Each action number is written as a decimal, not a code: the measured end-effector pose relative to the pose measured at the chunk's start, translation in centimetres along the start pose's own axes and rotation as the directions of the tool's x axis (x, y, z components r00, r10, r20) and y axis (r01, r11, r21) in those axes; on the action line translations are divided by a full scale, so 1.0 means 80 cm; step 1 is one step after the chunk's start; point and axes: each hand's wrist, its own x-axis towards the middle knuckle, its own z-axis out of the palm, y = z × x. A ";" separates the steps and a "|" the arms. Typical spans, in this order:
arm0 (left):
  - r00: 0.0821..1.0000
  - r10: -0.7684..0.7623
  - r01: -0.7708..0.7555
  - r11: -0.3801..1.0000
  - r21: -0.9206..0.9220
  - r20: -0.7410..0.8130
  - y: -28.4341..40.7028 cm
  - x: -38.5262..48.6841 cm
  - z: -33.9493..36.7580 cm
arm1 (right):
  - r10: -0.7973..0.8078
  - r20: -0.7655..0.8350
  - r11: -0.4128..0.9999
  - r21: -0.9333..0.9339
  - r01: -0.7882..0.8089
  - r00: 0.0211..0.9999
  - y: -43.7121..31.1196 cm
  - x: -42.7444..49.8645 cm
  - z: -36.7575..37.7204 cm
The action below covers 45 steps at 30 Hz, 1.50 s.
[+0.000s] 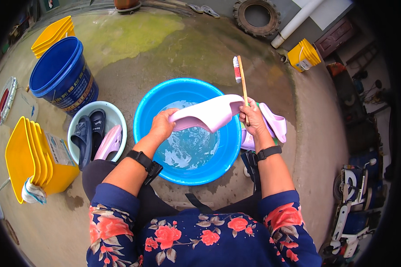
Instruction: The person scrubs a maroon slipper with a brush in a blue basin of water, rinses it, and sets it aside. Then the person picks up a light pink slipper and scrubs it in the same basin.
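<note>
A pale pink slide slipper (pixel 209 113) is held on its side above a blue plastic basin (pixel 187 178) of water. My left hand (pixel 162 125) pinches one end of it. At the other end, my right hand (pixel 254 115) grips the slipper's edge together with the handle of a wooden scrubbing brush (pixel 243 80). The brush stands upright, its white and red bristles facing left. Lilac slippers (pixel 274 123) lie beyond the basin's right rim, partly hidden by my right hand and forearm.
Left of the basin, a pale bowl (pixel 122 147) holds dark slippers (pixel 90 133) and a pink one (pixel 108 143). A blue bucket (pixel 61 76), stacked yellow buckets (pixel 40 157) and a whitish bucket (pixel 21 106) stand around it. A tyre (pixel 257 16) leans at the back wall.
</note>
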 end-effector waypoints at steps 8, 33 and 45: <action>0.825 -0.328 0.532 0.726 -0.435 0.461 0.002 0.010 0.024 | -0.290 -0.272 0.940 -0.263 0.220 0.917 0.083 0.004 0.046; 0.520 -0.696 0.705 0.021 -0.709 0.496 -0.097 -0.023 0.189 | 0.354 -0.118 0.869 -0.325 -0.373 0.928 0.201 -0.063 0.065; 0.389 -0.919 0.761 0.276 -0.586 0.072 -0.144 -0.017 0.146 | 0.222 -0.274 0.246 -0.913 -0.325 0.936 0.246 -0.034 -0.015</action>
